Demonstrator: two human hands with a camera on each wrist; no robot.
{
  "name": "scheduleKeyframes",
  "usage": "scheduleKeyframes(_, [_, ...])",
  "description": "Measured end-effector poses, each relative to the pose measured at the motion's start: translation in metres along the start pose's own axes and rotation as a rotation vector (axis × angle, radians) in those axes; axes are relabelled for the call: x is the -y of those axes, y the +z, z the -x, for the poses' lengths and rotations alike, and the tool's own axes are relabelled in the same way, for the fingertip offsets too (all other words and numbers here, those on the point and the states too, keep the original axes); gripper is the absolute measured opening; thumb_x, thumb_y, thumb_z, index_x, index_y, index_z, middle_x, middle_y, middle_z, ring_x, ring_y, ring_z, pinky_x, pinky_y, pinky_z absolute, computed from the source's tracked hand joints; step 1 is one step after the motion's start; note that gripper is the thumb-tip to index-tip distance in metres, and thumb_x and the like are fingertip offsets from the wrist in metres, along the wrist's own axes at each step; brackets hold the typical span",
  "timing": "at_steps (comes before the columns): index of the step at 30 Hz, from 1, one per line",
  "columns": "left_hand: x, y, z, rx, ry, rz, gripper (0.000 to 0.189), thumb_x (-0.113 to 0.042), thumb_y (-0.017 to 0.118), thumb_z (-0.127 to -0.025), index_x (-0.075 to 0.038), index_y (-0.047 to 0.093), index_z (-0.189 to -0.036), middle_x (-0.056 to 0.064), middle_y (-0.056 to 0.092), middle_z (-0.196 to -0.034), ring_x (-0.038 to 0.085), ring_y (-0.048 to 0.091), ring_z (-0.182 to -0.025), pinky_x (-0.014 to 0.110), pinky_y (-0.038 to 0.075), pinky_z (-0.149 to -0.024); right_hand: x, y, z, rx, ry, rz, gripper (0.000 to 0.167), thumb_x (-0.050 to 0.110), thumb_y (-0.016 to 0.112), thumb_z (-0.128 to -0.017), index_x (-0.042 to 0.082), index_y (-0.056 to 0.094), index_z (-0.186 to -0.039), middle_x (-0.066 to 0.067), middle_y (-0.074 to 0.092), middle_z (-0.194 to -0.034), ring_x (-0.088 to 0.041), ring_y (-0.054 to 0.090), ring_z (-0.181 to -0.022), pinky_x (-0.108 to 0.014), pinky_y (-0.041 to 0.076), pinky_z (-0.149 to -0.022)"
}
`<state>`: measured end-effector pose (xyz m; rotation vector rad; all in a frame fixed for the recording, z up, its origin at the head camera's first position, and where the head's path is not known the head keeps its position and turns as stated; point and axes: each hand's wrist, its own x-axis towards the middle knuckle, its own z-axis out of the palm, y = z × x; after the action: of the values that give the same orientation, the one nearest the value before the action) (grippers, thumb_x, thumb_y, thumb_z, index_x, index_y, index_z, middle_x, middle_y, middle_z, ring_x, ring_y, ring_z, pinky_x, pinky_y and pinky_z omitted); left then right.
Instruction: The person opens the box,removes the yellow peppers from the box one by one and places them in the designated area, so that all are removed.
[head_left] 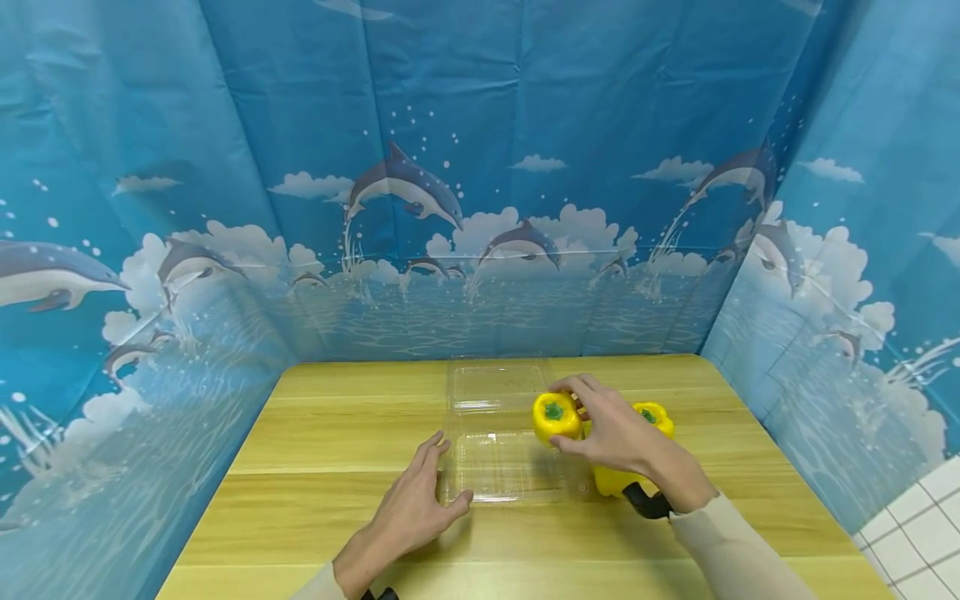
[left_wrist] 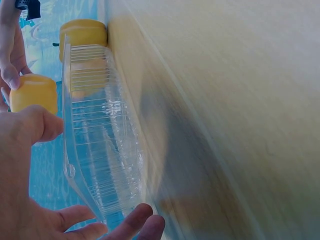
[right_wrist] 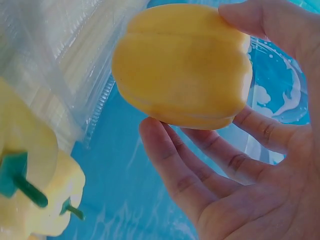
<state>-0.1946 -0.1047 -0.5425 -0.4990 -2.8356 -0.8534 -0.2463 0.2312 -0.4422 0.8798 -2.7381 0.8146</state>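
Note:
My right hand (head_left: 618,433) grips a yellow bell pepper (head_left: 553,421) between thumb and fingers, its green stem turned toward the head camera. The pepper hangs over the right part of a clear plastic clamshell container (head_left: 491,471), whose lid (head_left: 498,385) lies folded back on the far side. At the container's left side is my left hand (head_left: 416,504), thumb and fingers spread apart. In the left wrist view its thumb lies close to the ribbed container wall (left_wrist: 100,150), with the fingertips near the lower corner. The right wrist view shows the gripped pepper (right_wrist: 180,65) from its side.
More yellow bell peppers stand right of the container, one farther back (head_left: 656,415) and one nearer (head_left: 611,482), partly hidden by my right hand and wrist. The wooden table (head_left: 322,433) meets a blue dolphin-print curtain (head_left: 450,308) at its back edge.

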Motion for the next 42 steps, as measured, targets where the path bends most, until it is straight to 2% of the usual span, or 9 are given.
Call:
scheduleKeyframes(3, [0.000,0.000,0.000,-0.003,-0.001,-0.001,0.084,-0.057,0.068,-0.089,-0.011,0.039,-0.153,0.004,0.025,-0.164,0.028,0.059,-0.120,0.046,0.056,-0.083,-0.003,-0.003,0.002,-0.013,-0.004,-0.009,0.065,0.041,0.083,-0.082,0.021,0.053,-0.136,0.004,0.054,-0.126,-0.014,0.060,-0.102,-0.034,0.056,-0.084])
scheduleKeyframes(11, [0.001,0.001,0.000,-0.005,0.001,-0.003,0.084,-0.057,0.068,-0.089,-0.011,0.039,-0.153,0.005,0.025,-0.164,0.025,0.061,-0.115,0.044,0.056,-0.080,-0.009,-0.014,0.008,-0.030,0.013,0.004,0.067,0.043,0.083,-0.081,0.020,0.053,-0.136,0.004,0.055,-0.123,-0.014,0.059,-0.100,-0.029,0.056,-0.082])
scheduleKeyframes(18, [0.000,0.002,-0.002,-0.005,0.002,-0.003,0.084,-0.057,0.068,-0.089,-0.011,0.038,-0.153,0.005,0.024,-0.164,0.026,0.061,-0.116,0.044,0.056,-0.080,-0.014,-0.023,0.015,-0.045,0.030,-0.016,0.066,0.041,0.084,-0.082,0.019,0.053,-0.136,0.002,0.055,-0.125,-0.016,0.060,-0.101,-0.031,0.058,-0.082])
scheduleKeyframes(29, [0.001,0.002,-0.001,-0.007,-0.001,-0.009,0.085,-0.057,0.067,-0.089,-0.011,0.037,-0.153,0.004,0.024,-0.164,0.026,0.063,-0.114,0.045,0.056,-0.082,-0.025,-0.031,0.024,-0.065,0.053,-0.015,0.068,0.046,0.082,-0.082,0.019,0.052,-0.137,0.001,0.056,-0.125,-0.020,0.062,-0.100,-0.035,0.058,-0.079])
scheduleKeyframes(42, [0.002,0.000,0.000,-0.005,0.002,0.001,0.083,-0.055,0.068,-0.089,-0.010,0.038,-0.153,0.006,0.026,-0.163,0.022,0.065,-0.107,0.042,0.057,-0.078,-0.034,-0.040,0.033,-0.091,0.084,0.026,0.067,0.047,0.080,-0.083,0.018,0.052,-0.136,0.002,0.056,-0.126,-0.016,0.062,-0.101,-0.037,0.058,-0.081])
